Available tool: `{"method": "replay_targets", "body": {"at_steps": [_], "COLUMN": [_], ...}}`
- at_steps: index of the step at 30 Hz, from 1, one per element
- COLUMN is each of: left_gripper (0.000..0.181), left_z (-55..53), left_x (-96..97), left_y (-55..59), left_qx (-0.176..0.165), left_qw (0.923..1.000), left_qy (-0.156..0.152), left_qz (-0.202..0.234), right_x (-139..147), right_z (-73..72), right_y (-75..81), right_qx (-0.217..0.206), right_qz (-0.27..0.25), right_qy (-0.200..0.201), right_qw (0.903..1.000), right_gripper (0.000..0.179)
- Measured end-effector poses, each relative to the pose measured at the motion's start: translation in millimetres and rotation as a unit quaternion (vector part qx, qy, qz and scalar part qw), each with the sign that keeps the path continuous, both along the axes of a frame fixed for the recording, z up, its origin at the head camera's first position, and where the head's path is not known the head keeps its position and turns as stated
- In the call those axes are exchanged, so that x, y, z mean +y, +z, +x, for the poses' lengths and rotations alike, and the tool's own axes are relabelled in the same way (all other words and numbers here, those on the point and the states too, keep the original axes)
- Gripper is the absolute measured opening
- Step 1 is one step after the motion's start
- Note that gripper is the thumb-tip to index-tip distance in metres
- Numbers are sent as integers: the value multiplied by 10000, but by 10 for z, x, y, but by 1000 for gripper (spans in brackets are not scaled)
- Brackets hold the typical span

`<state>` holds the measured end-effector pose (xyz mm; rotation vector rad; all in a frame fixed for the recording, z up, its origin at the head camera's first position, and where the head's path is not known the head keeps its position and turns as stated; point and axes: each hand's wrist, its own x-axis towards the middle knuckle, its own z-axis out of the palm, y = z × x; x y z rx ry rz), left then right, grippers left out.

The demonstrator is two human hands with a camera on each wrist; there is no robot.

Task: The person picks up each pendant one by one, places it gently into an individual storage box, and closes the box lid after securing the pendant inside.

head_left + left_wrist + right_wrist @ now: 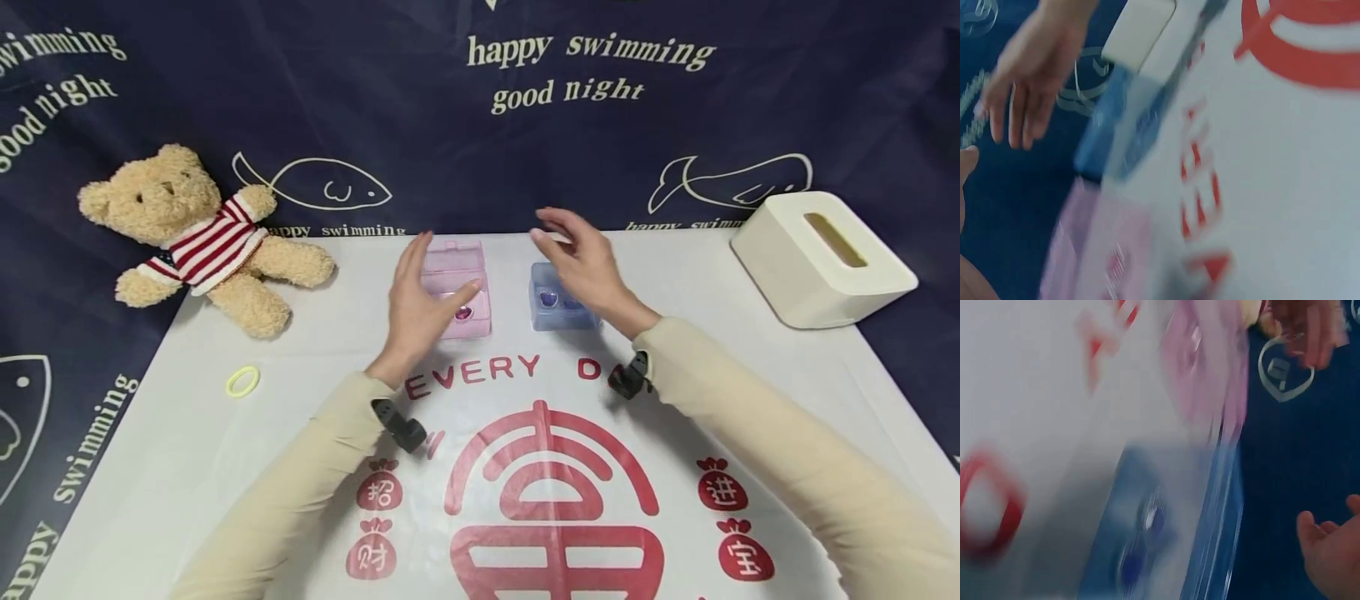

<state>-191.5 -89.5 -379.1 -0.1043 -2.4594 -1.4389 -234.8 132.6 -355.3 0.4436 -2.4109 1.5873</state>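
A small pink plastic box (484,310) stands near the back of the table with its lid (453,258) raised. Inside it lies a red gem-like piece (463,314). To its right is a translucent blue box (547,322), which holds two dark blue gem-like pieces (549,298). My left hand (416,312), fingers extended and thumb spread, hovers over the left side of the pink box and hides part of it. Above the blue box my right hand (588,262) is raised with loosely bent fingers, holding nothing. Both wrist views are blurred.
A teddy bear (217,254) in a striped top sits at the back left, and a pale yellow ring (243,382) lies in front of it. At the back right stands a white tissue box (795,283). A dark blue printed cloth (465,167) hangs behind the table.
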Motion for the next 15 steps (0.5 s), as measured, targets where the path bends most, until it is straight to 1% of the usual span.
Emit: {"method": "replay_targets", "body": {"at_steps": [3, 5, 6, 8, 10, 11, 12, 14, 15], "left_gripper": [94, 96, 97, 98, 96, 94, 91, 86, 85], "left_z": [-48, -72, -83, -88, -74, -64, -57, -43, -39], "left_x": [-236, -327, -354, -378, -382, -379, -377, -374, -375], "left_y": [-131, -225, -274, -362, -439, -469, -498, -538, -552], "left_qx": [-460, -809, -975, -1267, -1490, -1528, -1496, -1363, -1274], "left_qw": [9988, 9957, 9935, 9881, 9834, 9825, 9826, 9838, 9845], "left_qy": [20, -105, -190, -350, -448, -458, -473, -490, -517], "left_qz": [146, 429, 559, 797, 938, 964, 995, 1060, 1089], "right_x": [-268, -408, -469, -568, -637, -667, -692, -726, -737], "right_z": [-26, -56, -74, -110, -140, -148, -157, -161, -158], "right_y": [27, 1, -18, -73, -137, -162, -189, -230, -244], "right_qx": [-580, -1069, -1375, -2026, -2618, -2868, -3053, -3249, -3284], "right_qz": [206, 316, 260, -84, -567, -805, -988, -1153, -1150], "right_qy": [122, 157, 197, 290, 405, 482, 558, 720, 761], "right_qw": [9980, 9936, 9900, 9788, 9626, 9534, 9455, 9359, 9344], "right_gripper": [39, 44, 48, 54, 59, 61, 63, 63, 63]}}
